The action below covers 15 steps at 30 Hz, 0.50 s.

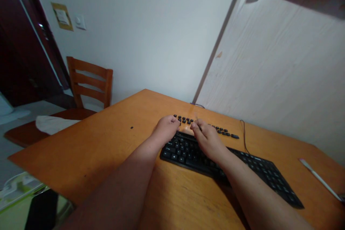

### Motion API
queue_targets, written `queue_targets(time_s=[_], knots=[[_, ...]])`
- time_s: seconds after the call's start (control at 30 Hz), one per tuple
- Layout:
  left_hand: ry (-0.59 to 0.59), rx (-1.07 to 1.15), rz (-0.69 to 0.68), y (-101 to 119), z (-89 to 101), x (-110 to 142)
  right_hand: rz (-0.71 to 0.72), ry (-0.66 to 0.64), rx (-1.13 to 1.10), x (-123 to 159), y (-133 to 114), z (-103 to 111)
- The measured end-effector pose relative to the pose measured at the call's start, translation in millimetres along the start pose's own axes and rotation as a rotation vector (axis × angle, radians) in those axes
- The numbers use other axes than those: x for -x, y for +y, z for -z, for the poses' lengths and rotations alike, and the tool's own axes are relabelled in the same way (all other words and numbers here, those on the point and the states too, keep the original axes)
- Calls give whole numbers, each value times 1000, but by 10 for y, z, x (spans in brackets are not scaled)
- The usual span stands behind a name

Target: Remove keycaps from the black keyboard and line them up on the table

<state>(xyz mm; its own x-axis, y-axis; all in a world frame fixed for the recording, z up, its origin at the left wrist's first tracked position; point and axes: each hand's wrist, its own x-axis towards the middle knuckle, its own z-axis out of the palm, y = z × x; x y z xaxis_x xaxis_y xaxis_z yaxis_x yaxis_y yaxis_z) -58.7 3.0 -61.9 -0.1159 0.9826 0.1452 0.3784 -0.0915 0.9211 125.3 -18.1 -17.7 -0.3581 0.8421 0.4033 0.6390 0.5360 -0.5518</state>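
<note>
A black keyboard lies slanted across the wooden table, partly covered by my right forearm. Beyond its far edge, small black keycaps are laid out in rows. My left hand is closed in a pinch beside the left end of these rows, just above the keyboard's upper left corner. Whatever its fingertips hold, if anything, is hidden. Over the keyboard's upper edge, my right hand is closed, thumb against fingers. A faint, blurred thin thing juts up from its fingertips; its kind is unclear.
One loose black keycap lies left of my hands on the table. A cable runs behind the keyboard. A slim white-handled tool lies at the right. A wooden chair stands left, and the wall borders the table's back.
</note>
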Motion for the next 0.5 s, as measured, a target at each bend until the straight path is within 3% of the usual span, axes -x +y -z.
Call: queue_targets(time_s=[0.23,0.5], knots=[[17,31,0,-35,-14,-6,-117,-243,268,39,-107,-107],[62,54,80,-40,7,-23,-172,-237,325,10,-119,-173]])
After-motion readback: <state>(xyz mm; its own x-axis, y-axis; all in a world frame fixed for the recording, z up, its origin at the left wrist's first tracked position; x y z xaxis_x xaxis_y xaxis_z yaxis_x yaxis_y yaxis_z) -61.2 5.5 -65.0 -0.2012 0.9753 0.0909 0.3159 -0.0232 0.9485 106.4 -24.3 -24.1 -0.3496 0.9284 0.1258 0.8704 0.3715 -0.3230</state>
